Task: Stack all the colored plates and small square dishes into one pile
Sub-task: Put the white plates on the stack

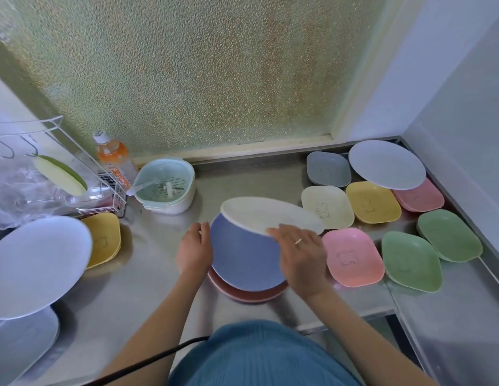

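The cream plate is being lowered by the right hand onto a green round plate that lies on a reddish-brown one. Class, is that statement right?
Not quite. In the head view, the plate under the cream plate is blue, not green. The rest stands: the right hand holds the cream plate tilted over it, and the blue plate lies on a reddish-brown plate. The left hand rests at the blue plate's edge.

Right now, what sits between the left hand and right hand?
Head view: the blue plate, stacked on a red plate; right hand holds a cream plate above; left hand steadies.

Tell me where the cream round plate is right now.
In the head view, the cream round plate sits centre frame, held tilted by the right hand over the blue plate, just left of the cream square dish.
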